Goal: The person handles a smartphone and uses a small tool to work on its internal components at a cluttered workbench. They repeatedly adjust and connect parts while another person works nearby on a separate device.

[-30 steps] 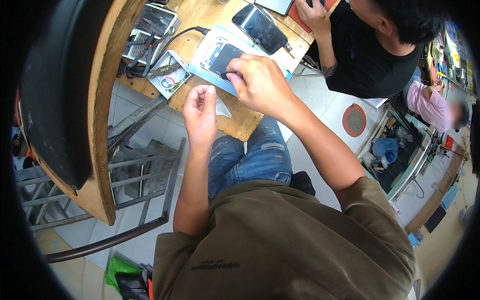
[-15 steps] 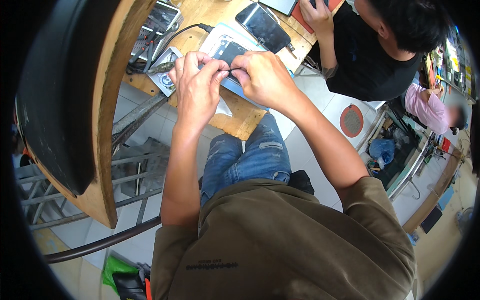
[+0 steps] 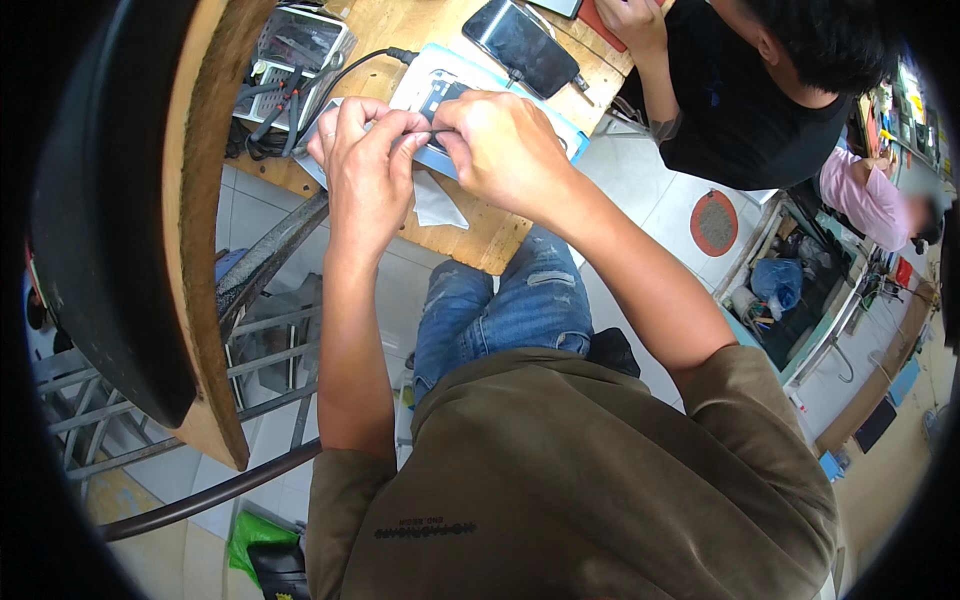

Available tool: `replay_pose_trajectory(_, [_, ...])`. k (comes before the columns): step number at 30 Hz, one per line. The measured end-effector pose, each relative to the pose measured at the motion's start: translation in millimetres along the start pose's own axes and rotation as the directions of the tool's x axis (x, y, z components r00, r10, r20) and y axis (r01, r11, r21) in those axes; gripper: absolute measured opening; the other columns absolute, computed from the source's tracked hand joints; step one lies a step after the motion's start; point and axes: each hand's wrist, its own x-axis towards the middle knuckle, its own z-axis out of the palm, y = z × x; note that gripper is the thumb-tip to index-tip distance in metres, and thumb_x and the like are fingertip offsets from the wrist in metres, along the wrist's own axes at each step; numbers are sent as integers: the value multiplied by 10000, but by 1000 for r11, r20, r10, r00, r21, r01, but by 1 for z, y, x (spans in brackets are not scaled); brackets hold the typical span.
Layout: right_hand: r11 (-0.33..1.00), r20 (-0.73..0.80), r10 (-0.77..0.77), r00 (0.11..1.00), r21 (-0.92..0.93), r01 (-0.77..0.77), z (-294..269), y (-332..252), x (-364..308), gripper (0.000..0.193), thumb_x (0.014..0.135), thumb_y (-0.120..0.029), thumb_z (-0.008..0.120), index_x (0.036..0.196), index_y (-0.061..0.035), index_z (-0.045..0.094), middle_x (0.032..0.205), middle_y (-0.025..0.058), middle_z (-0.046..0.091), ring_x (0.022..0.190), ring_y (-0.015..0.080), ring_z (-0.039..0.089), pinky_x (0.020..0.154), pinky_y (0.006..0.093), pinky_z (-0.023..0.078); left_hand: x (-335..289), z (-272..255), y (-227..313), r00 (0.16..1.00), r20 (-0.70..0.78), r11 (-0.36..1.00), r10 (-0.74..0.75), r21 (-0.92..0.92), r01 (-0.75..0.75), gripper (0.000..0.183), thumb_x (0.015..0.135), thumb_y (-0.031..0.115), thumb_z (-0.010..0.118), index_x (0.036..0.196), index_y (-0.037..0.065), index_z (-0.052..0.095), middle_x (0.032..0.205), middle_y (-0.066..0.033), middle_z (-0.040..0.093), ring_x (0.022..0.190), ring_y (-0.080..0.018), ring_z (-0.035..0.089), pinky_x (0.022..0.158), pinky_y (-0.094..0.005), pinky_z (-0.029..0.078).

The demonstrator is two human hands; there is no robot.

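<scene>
My left hand (image 3: 362,170) and my right hand (image 3: 508,155) meet fingertip to fingertip above the workbench (image 3: 480,246). Between them they pinch a thin, dark, narrow piece (image 3: 434,133); most of it is hidden by the fingers. Just beyond the fingertips lies an opened flat device (image 3: 437,92) with dark and pale parts, partly covered by my right hand. It rests on a light blue mat (image 3: 577,140). A black phone (image 3: 521,48) lies face up at the mat's far side. Near my left wrist is a white triangular scrap (image 3: 437,203).
Left of my hands are pliers (image 3: 290,100), a black cable (image 3: 345,78) and a white basket (image 3: 343,45) of small parts. A wooden-edged black panel (image 3: 205,250) rises at the left. A co-worker in black (image 3: 740,100) sits at the far right, one hand (image 3: 635,25) by the bench.
The whole view has shifted a little, so the bench things appear farther left. Both hands keep their pinch on the thin dark piece, and more of the white scrap shows.
</scene>
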Motion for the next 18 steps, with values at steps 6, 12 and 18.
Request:
replay_pose_trajectory(6, [998, 16, -31, 999, 50, 30, -3, 6, 2, 124, 851, -61, 667, 921, -9, 756, 866, 226, 712, 826, 430, 697, 747, 512, 559, 1, -1, 1, 1000, 9, 1000, 17, -11, -17, 92, 869, 168, 777, 960, 157, 778, 1035, -28, 577, 1096, -263, 501, 986, -437, 342])
replay_pose_trajectory(12, [996, -13, -3, 1000, 88, 4, 9, 2, 12, 131, 841, -40, 679, 940, 10, 749, 875, 214, 712, 850, 418, 687, 768, 484, 544, 8, -7, -7, 999, -28, 998, 25, 61, -24, 90, 882, 183, 774, 966, 153, 777, 1014, -36, 576, 1084, -269, 511, 980, -446, 346])
replay_pose_trajectory(18, [997, 44, -57, 997, 52, 55, 2, 8, 11, 125, 834, -26, 680, 937, -1, 746, 891, 204, 709, 866, 422, 683, 773, 489, 544, 5, -4, -6, 999, 8, 998, 51, 35, -51, 104, 870, 177, 781, 968, 141, 776, 1010, -39, 575, 1081, -275, 509, 980, -448, 344])
